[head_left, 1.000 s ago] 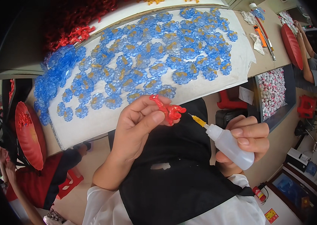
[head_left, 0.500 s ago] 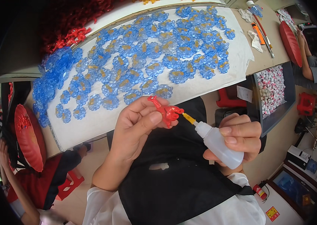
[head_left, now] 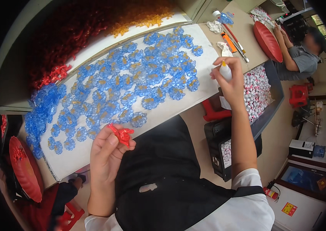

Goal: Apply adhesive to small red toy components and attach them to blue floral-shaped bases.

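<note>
Between thumb and fingers, my left hand (head_left: pixel 107 156) pinches a small glossy red plastic figure (head_left: pixel 122 135) in front of the table's near edge. My right hand (head_left: pixel 233 84) is closed round a small white squeeze bottle (head_left: pixel 225 72) with a yellow tip. That bottle is over the right end of a white sheet (head_left: pixel 210 57), apart from the red figure. Many translucent blue flower-shaped pieces (head_left: pixel 153 79) with yellowish centres lie in rows on the sheet. A heap of the same blue pieces (head_left: pixel 41 111) sits at its left end.
Red pieces (head_left: pixel 55 75) and orange ones (head_left: pixel 143 23) fill a shelf behind. An orange cutter (head_left: pixel 229 42) and crumpled tissue lie at far right. Red trays (head_left: pixel 267 41) stand at both sides. A dark bin (head_left: pixel 272 111) holds white-and-pink pieces. A co-worker (head_left: pixel 298 52) sits at far right.
My right hand has carried the bottle away from the red figure, up and over the sheet's right end. My left hand has moved left and down, still holding the figure. The view has shifted.
</note>
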`<state>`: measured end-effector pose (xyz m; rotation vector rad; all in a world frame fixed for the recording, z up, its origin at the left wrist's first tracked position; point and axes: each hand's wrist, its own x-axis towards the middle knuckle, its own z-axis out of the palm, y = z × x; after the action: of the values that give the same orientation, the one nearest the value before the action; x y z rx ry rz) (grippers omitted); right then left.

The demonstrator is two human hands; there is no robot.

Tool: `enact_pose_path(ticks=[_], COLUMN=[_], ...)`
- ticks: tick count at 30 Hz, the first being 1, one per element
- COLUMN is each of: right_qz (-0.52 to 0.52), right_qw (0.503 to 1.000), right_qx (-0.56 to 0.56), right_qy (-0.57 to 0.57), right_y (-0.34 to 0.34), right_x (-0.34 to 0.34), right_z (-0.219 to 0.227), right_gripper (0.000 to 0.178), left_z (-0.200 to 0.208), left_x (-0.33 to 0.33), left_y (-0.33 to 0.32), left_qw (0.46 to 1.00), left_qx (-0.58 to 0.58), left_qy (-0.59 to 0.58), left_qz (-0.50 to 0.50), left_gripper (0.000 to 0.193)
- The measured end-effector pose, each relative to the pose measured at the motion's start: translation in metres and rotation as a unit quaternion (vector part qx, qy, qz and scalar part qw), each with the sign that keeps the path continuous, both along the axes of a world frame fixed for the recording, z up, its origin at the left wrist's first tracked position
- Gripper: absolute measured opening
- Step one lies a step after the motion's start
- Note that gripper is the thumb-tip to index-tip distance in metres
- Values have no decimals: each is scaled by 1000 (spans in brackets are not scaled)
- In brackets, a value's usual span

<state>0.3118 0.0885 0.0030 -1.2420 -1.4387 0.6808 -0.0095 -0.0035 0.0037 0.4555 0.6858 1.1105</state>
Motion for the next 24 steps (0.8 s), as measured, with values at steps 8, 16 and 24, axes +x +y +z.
enact_pose_path(ticks=[8, 16, 24], right_qz=[-97, -53, 224], right_qw=[909, 959, 974], right_qx=[39, 56, 11], right_qy=[-403, -274, -35], right_y=[58, 36, -61], right_x=[-13, -8, -72], right_z=[-15, 1, 32], right_gripper=[30, 22, 20], left_z=[2, 2, 2], left_x=[3, 1, 3], left_y=[-5, 0, 0], left_qw=[1000, 999, 995], left_qx=[-14, -28, -39], left_qy=[23, -31, -43], left_qz=[2, -35, -84], left_gripper=[25, 24, 17])
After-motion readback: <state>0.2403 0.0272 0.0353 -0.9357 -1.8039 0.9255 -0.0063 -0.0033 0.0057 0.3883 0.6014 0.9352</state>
